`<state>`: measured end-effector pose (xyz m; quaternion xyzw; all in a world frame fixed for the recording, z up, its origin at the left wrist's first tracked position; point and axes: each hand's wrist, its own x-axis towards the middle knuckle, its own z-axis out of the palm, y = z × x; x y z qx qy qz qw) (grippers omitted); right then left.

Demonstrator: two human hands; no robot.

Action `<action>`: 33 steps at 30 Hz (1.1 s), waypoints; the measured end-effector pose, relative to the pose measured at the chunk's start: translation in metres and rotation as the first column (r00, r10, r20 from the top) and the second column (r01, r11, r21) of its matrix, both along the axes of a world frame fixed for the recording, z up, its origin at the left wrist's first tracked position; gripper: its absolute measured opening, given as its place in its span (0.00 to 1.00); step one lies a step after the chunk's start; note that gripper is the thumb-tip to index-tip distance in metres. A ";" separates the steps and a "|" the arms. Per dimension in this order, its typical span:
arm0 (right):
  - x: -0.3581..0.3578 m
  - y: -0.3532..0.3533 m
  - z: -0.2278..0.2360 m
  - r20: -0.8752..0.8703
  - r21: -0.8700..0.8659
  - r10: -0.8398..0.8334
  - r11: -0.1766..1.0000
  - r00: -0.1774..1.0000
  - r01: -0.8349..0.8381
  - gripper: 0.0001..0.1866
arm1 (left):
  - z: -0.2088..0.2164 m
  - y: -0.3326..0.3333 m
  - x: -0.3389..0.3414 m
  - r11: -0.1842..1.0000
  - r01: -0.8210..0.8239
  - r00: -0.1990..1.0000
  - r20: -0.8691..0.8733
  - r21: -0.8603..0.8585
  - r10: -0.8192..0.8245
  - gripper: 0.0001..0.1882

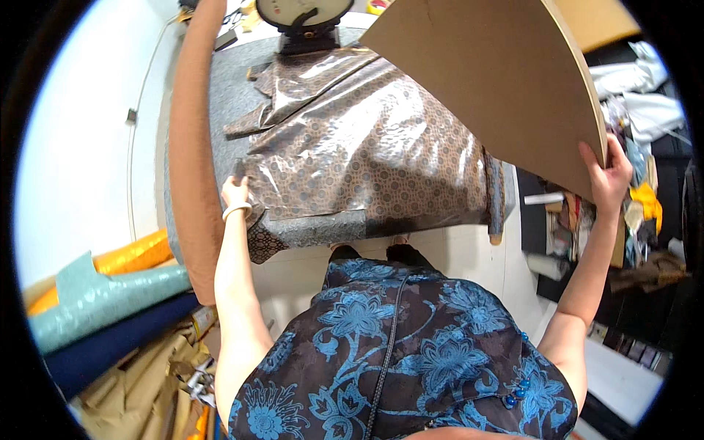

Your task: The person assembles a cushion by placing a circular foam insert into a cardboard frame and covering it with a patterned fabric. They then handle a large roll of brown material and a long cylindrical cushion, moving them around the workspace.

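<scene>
Brown fabric with a dark circular pattern and a glossy surface (367, 147) lies spread and wrinkled over the grey-topped table (315, 229). My left hand (235, 192) is closed at the fabric's left edge, and a small dark piece shows just beyond its fingers. A large stiff brown board (484, 81) is tilted up over the far right of the table and hides part of the fabric. My right hand (610, 174) grips the board's near right corner, thumb on its face. The fabric's right side ends in a roll (496, 194) at the table edge.
A long brown roll (192, 147) leans along the table's left side. At the far edge stands a round dial scale (304, 11). Teal and orange rolls (110, 282) lie lower left above crumpled brown paper (139, 389). Cluttered dark shelving (579, 235) is on the right.
</scene>
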<state>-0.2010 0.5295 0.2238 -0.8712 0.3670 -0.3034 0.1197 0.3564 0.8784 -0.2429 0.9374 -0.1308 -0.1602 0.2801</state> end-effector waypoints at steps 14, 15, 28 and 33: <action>0.069 0.032 -0.064 -0.130 -0.048 0.100 0.993 0.986 -0.107 0.19 | 0.133 0.135 0.232 0.897 0.032 0.933 0.336 -0.440 0.131 0.13; 0.077 0.033 -0.069 -0.130 -0.008 0.133 0.991 0.983 -0.135 0.19 | 0.140 0.149 0.257 0.923 0.032 0.923 0.367 -0.383 0.120 0.14; 0.154 0.074 -0.084 -0.193 -0.024 0.249 0.966 0.949 -0.259 0.17 | 0.288 -0.017 0.111 0.862 0.321 0.655 0.749 -0.392 0.097 0.44; 0.203 0.091 -0.097 -0.296 -0.127 0.308 0.925 0.904 -0.357 0.23 | 0.388 -0.069 -0.095 0.451 0.852 0.034 0.831 0.266 -0.555 0.50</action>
